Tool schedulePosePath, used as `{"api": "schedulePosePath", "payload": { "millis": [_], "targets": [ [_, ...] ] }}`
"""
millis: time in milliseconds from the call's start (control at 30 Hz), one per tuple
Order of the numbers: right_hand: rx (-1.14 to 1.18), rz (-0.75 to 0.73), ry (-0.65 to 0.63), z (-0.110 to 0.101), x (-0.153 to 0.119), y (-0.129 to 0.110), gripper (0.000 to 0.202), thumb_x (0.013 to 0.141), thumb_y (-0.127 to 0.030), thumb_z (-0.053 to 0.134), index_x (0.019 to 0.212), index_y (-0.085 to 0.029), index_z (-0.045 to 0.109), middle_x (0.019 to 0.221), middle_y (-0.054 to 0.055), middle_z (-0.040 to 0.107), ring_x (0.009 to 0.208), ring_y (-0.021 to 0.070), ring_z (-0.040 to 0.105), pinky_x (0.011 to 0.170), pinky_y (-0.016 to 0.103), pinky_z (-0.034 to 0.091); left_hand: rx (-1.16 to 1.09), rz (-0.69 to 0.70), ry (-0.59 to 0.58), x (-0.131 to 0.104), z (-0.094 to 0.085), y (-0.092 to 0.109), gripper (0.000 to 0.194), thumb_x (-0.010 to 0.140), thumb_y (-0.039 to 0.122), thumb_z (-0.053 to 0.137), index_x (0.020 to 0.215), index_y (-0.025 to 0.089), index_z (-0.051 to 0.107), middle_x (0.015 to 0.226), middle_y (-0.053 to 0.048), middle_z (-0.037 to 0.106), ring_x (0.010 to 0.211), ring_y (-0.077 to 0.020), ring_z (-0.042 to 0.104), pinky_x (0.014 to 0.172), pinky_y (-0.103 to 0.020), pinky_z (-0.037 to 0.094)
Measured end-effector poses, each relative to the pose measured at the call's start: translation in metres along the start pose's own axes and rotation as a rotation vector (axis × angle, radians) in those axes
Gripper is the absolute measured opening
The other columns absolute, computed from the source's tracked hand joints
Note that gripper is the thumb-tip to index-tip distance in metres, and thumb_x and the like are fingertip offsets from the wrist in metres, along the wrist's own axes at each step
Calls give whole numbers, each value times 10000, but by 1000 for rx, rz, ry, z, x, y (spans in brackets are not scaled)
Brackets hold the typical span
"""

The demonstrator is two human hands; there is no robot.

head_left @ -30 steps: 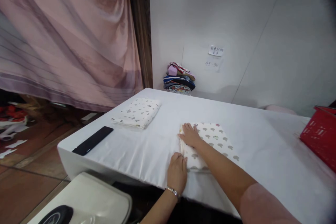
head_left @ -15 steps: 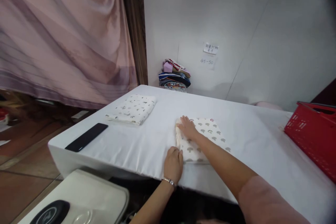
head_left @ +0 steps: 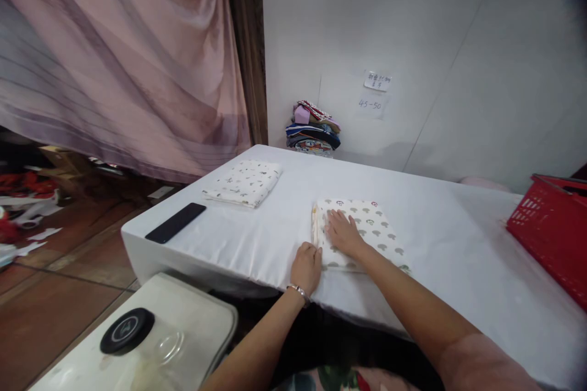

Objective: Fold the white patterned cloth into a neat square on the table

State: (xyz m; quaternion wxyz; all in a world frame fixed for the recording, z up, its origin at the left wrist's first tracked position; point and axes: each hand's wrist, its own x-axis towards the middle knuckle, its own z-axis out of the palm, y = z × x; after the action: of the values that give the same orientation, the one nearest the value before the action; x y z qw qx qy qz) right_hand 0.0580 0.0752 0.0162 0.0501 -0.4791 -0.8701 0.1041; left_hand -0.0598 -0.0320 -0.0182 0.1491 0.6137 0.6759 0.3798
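Note:
A folded white cloth (head_left: pixel 376 238) with grey mushroom prints lies on the white-covered table in front of me. My right hand (head_left: pixel 343 232) rests flat on its upper left part, fingers spread. At the near left corner of this cloth, my left hand (head_left: pixel 306 266) has its fingers curled and its thumb against the edge; it seems to pinch that corner, though the fingertips are partly hidden. A bracelet circles the left wrist. Farther left lies a second folded white cloth (head_left: pixel 247 183) with small dark prints, untouched.
On the white table (head_left: pixel 440 269) a black phone (head_left: pixel 177 223) lies near the left edge. A red basket (head_left: pixel 550 238) stands at the right. Piled folded clothes (head_left: pixel 314 128) sit by the wall. A pale stool-like surface (head_left: pixel 183 330) holds a round black object (head_left: pixel 127 330).
My right hand has slid from the cloth's left edge inward and slightly nearer to me. My left hand stays at the near corner. The view has shifted slightly left.

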Motion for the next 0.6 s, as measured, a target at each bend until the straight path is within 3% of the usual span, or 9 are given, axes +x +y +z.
{"api": "schedulePosePath", "payload": {
  "millis": [167,300,400,600],
  "targets": [
    [54,-67,-32,5,-15,-2,467,903,-352,236,1325,-187,347,1456,71,242,1340,209,145,1051,450,97,10,-205,-112,27,-16,5,340,852,354,383,686,164,612,863,-72,607,779,-148,568,716,-259,400],
    [139,-44,4,-2,-19,6,468,898,-354,242,1319,-190,361,1457,68,240,1347,200,124,1056,437,114,58,-304,-225,56,-18,10,415,849,438,357,689,168,628,774,-78,652,732,-182,594,630,-268,390],
    [116,33,41,-12,-26,26,484,886,-339,266,1341,-189,337,1462,61,228,1353,192,99,1068,430,82,55,-331,-252,66,-11,10,406,814,503,412,709,174,624,745,-62,665,696,-186,604,580,-259,389],
    [-52,227,91,-18,-49,81,470,871,-337,305,1317,-201,362,1441,70,274,1339,227,147,1045,462,139,123,-285,-216,63,0,1,319,825,398,421,694,180,614,773,-56,673,714,-171,606,602,-247,397]
  ]
}}
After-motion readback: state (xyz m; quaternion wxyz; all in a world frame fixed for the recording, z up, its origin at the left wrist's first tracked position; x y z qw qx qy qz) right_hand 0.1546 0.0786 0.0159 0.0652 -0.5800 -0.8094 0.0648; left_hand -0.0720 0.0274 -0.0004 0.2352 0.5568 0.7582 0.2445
